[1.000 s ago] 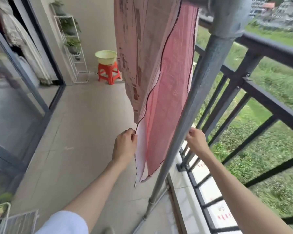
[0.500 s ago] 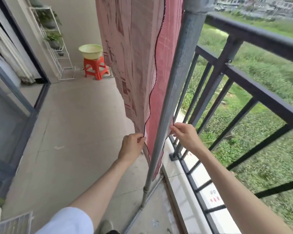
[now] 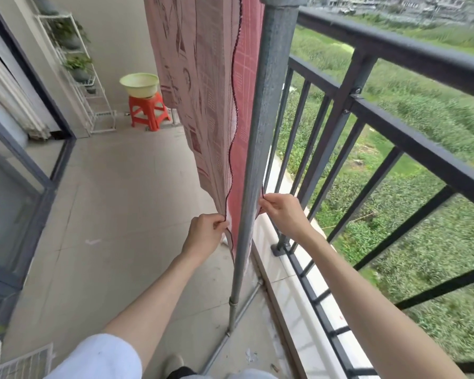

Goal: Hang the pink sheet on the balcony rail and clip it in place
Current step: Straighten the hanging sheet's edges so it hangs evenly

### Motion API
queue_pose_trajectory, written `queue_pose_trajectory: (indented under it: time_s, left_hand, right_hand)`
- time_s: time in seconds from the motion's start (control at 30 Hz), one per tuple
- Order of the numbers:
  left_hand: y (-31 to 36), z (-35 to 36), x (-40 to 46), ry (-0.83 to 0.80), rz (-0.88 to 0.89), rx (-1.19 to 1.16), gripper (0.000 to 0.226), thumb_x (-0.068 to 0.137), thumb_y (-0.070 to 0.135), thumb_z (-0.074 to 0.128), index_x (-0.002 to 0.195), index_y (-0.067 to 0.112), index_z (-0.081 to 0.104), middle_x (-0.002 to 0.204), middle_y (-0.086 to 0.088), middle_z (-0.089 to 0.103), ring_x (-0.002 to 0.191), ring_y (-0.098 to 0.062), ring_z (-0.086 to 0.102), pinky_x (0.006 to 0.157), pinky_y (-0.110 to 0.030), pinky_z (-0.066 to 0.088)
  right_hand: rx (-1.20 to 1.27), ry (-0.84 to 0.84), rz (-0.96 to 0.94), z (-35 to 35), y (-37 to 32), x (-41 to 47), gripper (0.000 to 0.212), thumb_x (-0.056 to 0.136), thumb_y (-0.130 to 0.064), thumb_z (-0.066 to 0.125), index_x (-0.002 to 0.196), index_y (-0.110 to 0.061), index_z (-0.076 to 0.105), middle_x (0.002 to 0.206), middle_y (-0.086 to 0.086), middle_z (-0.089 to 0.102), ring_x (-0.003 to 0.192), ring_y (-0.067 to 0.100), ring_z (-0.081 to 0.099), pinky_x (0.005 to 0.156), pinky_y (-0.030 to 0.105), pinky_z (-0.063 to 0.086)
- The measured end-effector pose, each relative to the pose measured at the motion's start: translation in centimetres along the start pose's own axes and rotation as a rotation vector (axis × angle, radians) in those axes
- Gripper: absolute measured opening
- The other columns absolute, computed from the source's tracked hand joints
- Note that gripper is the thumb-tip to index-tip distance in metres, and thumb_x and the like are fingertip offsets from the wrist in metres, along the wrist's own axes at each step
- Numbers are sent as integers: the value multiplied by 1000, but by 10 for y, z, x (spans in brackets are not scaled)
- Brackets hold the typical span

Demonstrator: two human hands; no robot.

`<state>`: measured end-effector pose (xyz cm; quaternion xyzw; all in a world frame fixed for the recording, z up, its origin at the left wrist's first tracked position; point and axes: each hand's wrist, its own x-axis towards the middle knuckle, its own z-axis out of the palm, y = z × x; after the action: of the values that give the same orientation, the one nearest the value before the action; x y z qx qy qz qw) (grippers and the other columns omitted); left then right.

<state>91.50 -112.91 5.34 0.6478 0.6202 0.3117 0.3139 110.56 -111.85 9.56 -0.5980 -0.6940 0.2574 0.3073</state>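
The pink patterned sheet (image 3: 200,77) hangs down from above the frame, draped in two layers beside a grey metal pole (image 3: 260,132). Its dark-trimmed edge runs down the middle. My left hand (image 3: 204,236) pinches the lower corner of the near layer, left of the pole. On the pole's right, my right hand (image 3: 282,212) pinches the edge of the far layer. The dark balcony rail (image 3: 394,50) runs along the right. No clip is in view.
The pole stands on a pipe base (image 3: 230,335) by the white ledge (image 3: 293,283). An orange stool (image 3: 148,110) carries a pale basin (image 3: 138,84) at the far wall, next to a white plant rack (image 3: 93,99). A glass sliding door (image 3: 14,187) lines the left.
The view has dropped and shifted, so the pole now stands nearly upright. Both hands have drawn closer to the pole and hold the sheet's lower edges level, pulled taut.
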Motion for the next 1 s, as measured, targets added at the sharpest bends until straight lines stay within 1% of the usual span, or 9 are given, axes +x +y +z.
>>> queue_pose_trajectory:
  time_s: [0.1, 0.17, 0.3, 0.4, 0.57, 0.7, 0.83, 0.93, 1.0]
  left_hand:
    - [1, 3, -3, -22, 7, 4, 26, 87, 11, 54, 68, -5, 56, 71, -20, 65, 64, -19, 44, 62, -30, 38]
    - [2, 2, -5, -31, 4, 9, 26, 88, 11, 54, 68, -5, 58, 71, -20, 65, 63, -21, 45, 63, -32, 42]
    - [7, -1, -7, -36, 13, 11, 26, 88, 12, 54, 69, -5, 59, 73, -22, 65, 64, -25, 53, 68, -32, 48]
    - [10, 1, -9, -56, 10, -11, 27, 89, 11, 54, 68, -5, 59, 71, -17, 67, 71, -25, 63, 71, -32, 50]
    - [16, 3, -16, -72, -1, -37, 28, 89, 11, 54, 66, -3, 59, 68, -18, 61, 55, -10, 41, 49, -12, 30]
    - [15, 2, -19, -69, 10, -63, 28, 89, 10, 54, 65, -4, 58, 63, -20, 55, 56, -14, 36, 50, -22, 25]
    - [14, -4, -17, -70, 40, -38, 33, 90, 11, 54, 59, 3, 49, 48, 0, 34, 49, -10, 28, 49, -21, 24]
    - [15, -10, -13, -96, 61, 18, 27, 92, 15, 52, 67, 6, 57, 53, 3, 46, 53, -11, 39, 54, -21, 29]
    - [22, -12, -10, -129, 76, 44, 15, 91, 20, 54, 91, 11, 66, 78, 2, 65, 74, -13, 55, 67, -21, 39]
  right_hand:
    - [-27, 9, -12, -5, -8, -1, 40, 95, -17, 50, 68, 11, 48, 62, 28, 50, 56, 22, 40, 52, 24, 29]
    - [-13, 9, -11, -10, -11, 0, 40, 96, -16, 50, 63, 7, 43, 55, 15, 38, 56, 19, 31, 52, 27, 23]
    - [51, -5, 42, -7, -5, 1, 36, 96, -17, 49, 73, 10, 53, 63, 17, 57, 63, 26, 53, 60, 29, 37]
    - [140, -49, 87, 2, -4, -2, 31, 96, -18, 49, 86, 8, 64, 79, 15, 68, 74, 5, 64, 74, 32, 51]
    - [290, -103, 187, 19, 0, -11, 21, 95, -16, 51, 91, -6, 69, 82, -1, 68, 75, 4, 64, 79, 29, 54]
    - [378, -111, 214, 24, -1, -13, 20, 93, -12, 54, 80, -19, 68, 72, -9, 71, 70, 1, 66, 72, 22, 55]
    - [352, -145, 221, 20, -10, -13, 27, 93, -8, 53, 75, -22, 67, 78, -5, 71, 79, 10, 66, 74, 22, 53]
    - [296, -165, 225, 13, -15, -9, 24, 94, -9, 50, 83, -16, 69, 95, 10, 70, 90, 21, 65, 85, 32, 53]
    - [259, -152, 197, 6, -18, -7, 20, 94, -11, 50, 89, -8, 70, 98, 13, 70, 91, 22, 66, 88, 36, 53]
